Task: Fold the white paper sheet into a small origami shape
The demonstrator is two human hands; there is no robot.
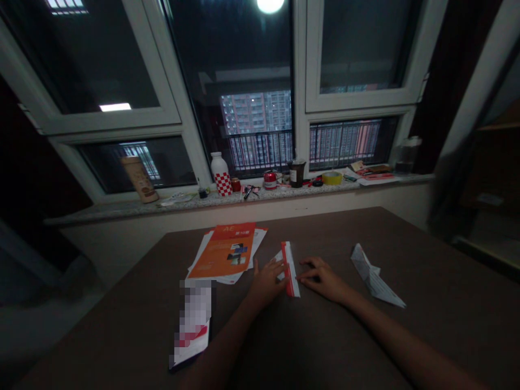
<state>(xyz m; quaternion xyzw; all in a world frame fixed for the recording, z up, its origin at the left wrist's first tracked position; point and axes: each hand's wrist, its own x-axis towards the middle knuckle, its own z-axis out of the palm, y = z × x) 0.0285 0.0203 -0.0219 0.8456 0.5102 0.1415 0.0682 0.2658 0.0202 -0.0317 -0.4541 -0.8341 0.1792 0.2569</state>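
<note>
red and white, lying folded on the worktop [325, 346]: a paper strip [292, 275]. touched by the left hand [268, 283], spread, not gripping; just beside the right hand [323, 279], loosely curled, empty. probably light, thin, easily creased; best pinched along the long edges.

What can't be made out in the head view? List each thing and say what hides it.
All in the head view:
- Most of the dark-edged flat object's face: masked by pixel blocks.
- Part of the folded strip: covered by the left hand's fingers.
- Most of the loose sheets: under the orange booklet.
- Print on the folded paper at right: too small to read.
</note>
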